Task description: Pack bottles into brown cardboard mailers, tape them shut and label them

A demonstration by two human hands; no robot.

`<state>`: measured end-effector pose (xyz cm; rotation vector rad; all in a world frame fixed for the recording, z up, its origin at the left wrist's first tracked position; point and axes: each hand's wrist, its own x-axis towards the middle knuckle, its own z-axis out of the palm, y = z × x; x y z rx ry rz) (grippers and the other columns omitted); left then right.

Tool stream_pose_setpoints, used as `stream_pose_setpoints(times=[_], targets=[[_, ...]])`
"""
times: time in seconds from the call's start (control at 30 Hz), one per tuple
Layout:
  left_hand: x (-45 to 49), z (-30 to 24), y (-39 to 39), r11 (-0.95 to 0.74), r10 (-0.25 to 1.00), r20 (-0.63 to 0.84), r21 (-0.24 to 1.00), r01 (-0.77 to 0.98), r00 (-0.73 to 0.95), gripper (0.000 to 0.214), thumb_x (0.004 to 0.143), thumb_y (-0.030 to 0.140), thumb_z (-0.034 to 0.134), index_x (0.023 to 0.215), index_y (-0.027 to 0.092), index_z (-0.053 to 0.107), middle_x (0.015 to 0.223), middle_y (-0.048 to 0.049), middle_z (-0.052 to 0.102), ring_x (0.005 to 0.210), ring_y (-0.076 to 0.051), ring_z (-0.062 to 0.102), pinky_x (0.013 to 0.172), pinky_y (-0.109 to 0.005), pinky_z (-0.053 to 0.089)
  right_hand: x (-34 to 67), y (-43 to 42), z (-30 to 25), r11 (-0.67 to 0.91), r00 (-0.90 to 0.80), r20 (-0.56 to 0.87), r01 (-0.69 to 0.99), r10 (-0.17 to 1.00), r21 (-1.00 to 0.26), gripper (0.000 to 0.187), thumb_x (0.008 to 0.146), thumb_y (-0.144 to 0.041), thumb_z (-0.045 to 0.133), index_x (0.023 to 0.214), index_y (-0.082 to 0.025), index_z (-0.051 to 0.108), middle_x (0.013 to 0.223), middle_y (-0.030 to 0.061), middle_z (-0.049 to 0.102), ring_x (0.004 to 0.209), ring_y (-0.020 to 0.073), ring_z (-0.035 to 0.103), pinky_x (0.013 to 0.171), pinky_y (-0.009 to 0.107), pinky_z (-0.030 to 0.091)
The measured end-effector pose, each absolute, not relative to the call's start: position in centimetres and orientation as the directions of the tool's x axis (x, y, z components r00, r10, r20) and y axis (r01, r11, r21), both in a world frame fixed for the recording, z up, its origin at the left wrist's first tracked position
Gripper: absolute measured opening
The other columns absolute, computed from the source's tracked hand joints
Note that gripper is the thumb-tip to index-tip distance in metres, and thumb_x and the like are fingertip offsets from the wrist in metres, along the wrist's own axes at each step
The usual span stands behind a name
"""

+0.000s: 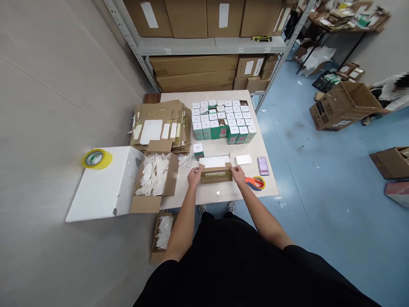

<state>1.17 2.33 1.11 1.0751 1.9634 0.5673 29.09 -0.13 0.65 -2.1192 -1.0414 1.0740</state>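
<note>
A small cardboard box [216, 175] with white inside stands at the front of the table between my hands. My left hand [195, 175] grips its left end, and my right hand [237, 174] holds the right end, fingers pinched on the cardboard. Just behind it on the left is one green-and-white small box [198, 151]. A white flat box [243, 159] lies to the right of the cardboard box. Beside my right hand are orange-handled scissors [254, 183] and a roll of yellow tape [261, 182], partly overlapping.
Rows of green-and-white boxes [220, 121] fill the table's back. Flattened cardboard [159, 123] is stacked at left, near an open carton of white paper [154, 175]. Shelving [211, 46] stands behind. Yellow tape [96, 158] sits on a white block [99, 192]. Another person [390, 94] is far right.
</note>
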Motion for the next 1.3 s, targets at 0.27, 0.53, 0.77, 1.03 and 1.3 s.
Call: stream_pose_setpoints(times=[0.27, 0.53, 0.77, 1.03, 1.3], targets=[[3.0, -4.4, -0.6, 0.552, 0.8, -0.578, 0.608, 0.571, -0.158, 0.068, 0.08, 0.024, 0.074, 0.145, 0.018, 0.056, 0.133, -0.0143, 0.071, 0.122, -0.027, 0.068, 0.102, -0.033, 0.05, 29.4, -2.6, -4.6, -0.559, 0.257, -0.503, 0.504, 0.825, -0.659, 0.062, 0.081, -0.026, 0.062, 0.142, -0.017, 0.058, 0.131, 0.0144, 0.07, 0.116, 0.0286, 0.068, 0.104, 0.04, 0.052], [2.6, -3.7, -0.6, 0.371, 0.922, -0.383, 0.827, 0.422, -0.06, 0.078, 0.077, 0.009, 0.066, 0.152, 0.021, 0.047, 0.15, -0.0134, 0.061, 0.131, -0.023, 0.064, 0.107, -0.033, 0.052, 29.9, -2.5, -3.8, -0.487, 0.21, -0.447, 0.217, 0.87, -0.846, 0.053, 0.081, -0.041, 0.066, 0.129, -0.02, 0.059, 0.128, 0.0142, 0.071, 0.117, 0.0282, 0.068, 0.098, 0.041, 0.055], [2.0, -4.1, -3.0, 0.383, 0.908, -0.417, 0.804, 0.455, -0.027, 0.065, 0.076, 0.001, 0.061, 0.139, 0.018, 0.059, 0.144, -0.0124, 0.066, 0.135, -0.024, 0.062, 0.111, -0.037, 0.05, 30.4, -5.3, -3.7, -0.456, 0.032, -0.468, 0.297, 0.883, -0.839, 0.086, 0.067, -0.025, 0.068, 0.15, -0.024, 0.045, 0.155, 0.0137, 0.055, 0.14, 0.0273, 0.055, 0.107, 0.04, 0.051], [1.4, -2.7, -3.4, 0.361, 0.927, -0.36, 0.78, 0.51, -0.106, 0.037, 0.097, 0.017, 0.053, 0.128, 0.02, 0.072, 0.134, -0.0087, 0.072, 0.125, -0.022, 0.067, 0.112, -0.035, 0.049, 31.4, -5.9, -2.1, -0.372, 0.145, -0.343, 0.305, 0.928, -0.877, 0.084, 0.076, -0.025, 0.055, 0.159, -0.023, 0.041, 0.156, 0.0119, 0.054, 0.138, 0.0277, 0.057, 0.105, 0.04, 0.053], [3.3, -1.2, -1.5, 0.235, 0.923, -0.377, 0.715, 0.658, 0.081, 0.037, 0.101, 0.037, 0.052, 0.079, 0.021, 0.078, 0.124, -0.0086, 0.075, 0.122, -0.025, 0.066, 0.11, -0.036, 0.049, 31.8, -3.7, -0.6, -0.259, 0.161, -0.203, 0.635, 0.966, -0.727, 0.044, 0.097, -0.047, 0.051, 0.127, -0.023, 0.071, 0.152, 0.013, 0.054, 0.144, 0.029, 0.046, 0.117, 0.043, 0.043]])
